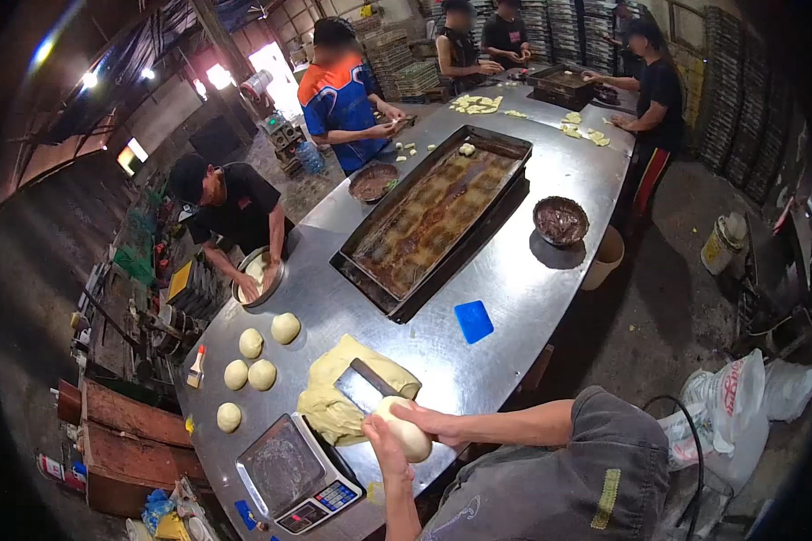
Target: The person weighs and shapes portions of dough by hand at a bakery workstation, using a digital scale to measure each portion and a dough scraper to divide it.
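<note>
head | left hand (383, 448), right hand (440, 421) clasp dough ball (406, 430) | scale (293, 469) beside, table edge (487, 379) near

Left hand (387, 451) and right hand (442, 422) cupped together.

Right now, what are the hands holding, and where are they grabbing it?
A dough ball, cupped between both hands: the left hand presses against one side, and the right hand wraps over the opposite side.

Pale cream dough ball (404, 431) up front, a buttery yellow dough slab (327, 404) behind it, both on the steel-grey counter (514, 288). Bright blue scraper (473, 321). Black tray (433, 216), streaked glossy brown. Grey shorts (550, 487), yellow stripe.
</note>
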The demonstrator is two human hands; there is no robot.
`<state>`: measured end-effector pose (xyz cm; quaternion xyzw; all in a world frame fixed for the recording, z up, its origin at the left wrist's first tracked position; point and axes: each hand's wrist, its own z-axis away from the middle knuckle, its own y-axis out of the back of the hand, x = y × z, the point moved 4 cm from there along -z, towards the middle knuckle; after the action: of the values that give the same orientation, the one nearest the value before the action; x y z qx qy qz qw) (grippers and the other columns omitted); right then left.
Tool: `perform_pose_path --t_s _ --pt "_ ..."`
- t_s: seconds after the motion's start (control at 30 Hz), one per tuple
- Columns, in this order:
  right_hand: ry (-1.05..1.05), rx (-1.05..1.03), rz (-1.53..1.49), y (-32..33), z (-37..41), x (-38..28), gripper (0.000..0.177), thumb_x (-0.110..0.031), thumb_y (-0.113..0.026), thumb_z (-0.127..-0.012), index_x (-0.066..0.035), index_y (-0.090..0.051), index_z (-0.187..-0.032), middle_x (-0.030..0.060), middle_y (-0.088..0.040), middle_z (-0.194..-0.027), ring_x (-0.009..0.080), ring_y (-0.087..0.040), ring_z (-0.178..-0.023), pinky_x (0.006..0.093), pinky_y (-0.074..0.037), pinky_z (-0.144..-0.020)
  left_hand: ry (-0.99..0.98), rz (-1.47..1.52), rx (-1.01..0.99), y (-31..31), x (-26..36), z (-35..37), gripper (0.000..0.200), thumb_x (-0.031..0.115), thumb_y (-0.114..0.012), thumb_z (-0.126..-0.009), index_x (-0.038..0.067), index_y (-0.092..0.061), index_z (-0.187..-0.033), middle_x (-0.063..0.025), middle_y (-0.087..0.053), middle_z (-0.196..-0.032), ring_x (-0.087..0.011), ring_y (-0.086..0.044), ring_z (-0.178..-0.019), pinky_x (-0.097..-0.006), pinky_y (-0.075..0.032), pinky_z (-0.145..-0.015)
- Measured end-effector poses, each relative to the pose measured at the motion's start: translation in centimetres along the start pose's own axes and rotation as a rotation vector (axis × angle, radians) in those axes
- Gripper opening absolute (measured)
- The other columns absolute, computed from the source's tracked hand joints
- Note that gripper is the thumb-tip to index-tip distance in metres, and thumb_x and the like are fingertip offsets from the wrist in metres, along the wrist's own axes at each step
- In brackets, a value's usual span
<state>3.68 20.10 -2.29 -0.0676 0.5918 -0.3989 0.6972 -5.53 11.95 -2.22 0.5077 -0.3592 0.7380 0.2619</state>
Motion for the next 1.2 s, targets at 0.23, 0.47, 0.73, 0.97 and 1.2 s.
perform_pose_path --t_s 0.23,0.47,0.73,0.97,1.2 --pt "0.113 0.335 0.128 8.4 0.8 -5.3 0.051 -0.052 -0.057 -0.098 -0.004 -0.066 -0.112 0.0129 -0.073 -0.103 0.0271 -0.07 -0.087 0.0386 -0.054 -0.083 0.149 0.387 -0.009 -1.6 -1.0 2.7 0.085 0.07 -0.042 -0.096 0.017 -0.016 -0.157 -0.0131 -0.034 -0.156 -0.0335 -0.038 -0.141 -0.0485 -0.039 -0.111" --pt "0.338 0.183 1.595 14.6 1.7 6.9 0.061 -0.058 -0.058 -0.091 -0.001 -0.071 -0.108 0.021 -0.068 -0.112 0.0373 -0.06 -0.111 0.0479 -0.044 -0.094 0.248 0.377 0.433 9.0 -9.3 5.0 0.059 0.045 -0.055 -0.099 0.017 -0.038 -0.148 -0.014 -0.043 -0.146 -0.0322 -0.047 -0.127 -0.0511 -0.046 -0.101" --pt "-0.294 0.072 0.492 4.8 -2.7 3.9 0.093 -0.076 -0.032 -0.095 0.009 -0.068 -0.111 0.0207 -0.07 -0.106 0.0272 -0.066 -0.092 0.0409 -0.049 -0.091 0.569 0.403 0.185 4.2 -9.4 7.1 0.073 0.063 -0.054 -0.093 0.016 -0.037 -0.147 -0.0134 -0.035 -0.148 -0.0391 -0.047 -0.122 -0.0734 -0.048 -0.091" --pt "-0.244 -0.557 0.138 -0.8 -2.8 3.7 0.092 -0.079 -0.024 -0.095 -0.002 -0.059 -0.132 0.0094 -0.064 -0.119 0.0194 -0.056 -0.107 0.0336 -0.042 -0.094 0.085 0.495 0.414 9.1 -1.3 6.1 0.06 0.053 -0.053 -0.098 0.005 -0.052 -0.133 -0.0137 -0.064 -0.122 -0.0328 -0.065 -0.11 -0.0499 -0.056 -0.091" --pt "-0.137 0.032 -0.136 -5.0 -4.6 4.4 0.051 -0.052 -0.054 -0.1 -0.011 -0.062 -0.129 0.0044 -0.068 -0.118 0.0139 -0.066 -0.098 0.0316 -0.055 -0.084 -0.089 -0.004 0.26 3.6 5.3 3.6 0.076 0.065 -0.057 -0.092 -0.001 -0.056 -0.128 -0.0107 -0.065 -0.114 -0.0238 -0.065 -0.102 -0.035 -0.054 -0.087"
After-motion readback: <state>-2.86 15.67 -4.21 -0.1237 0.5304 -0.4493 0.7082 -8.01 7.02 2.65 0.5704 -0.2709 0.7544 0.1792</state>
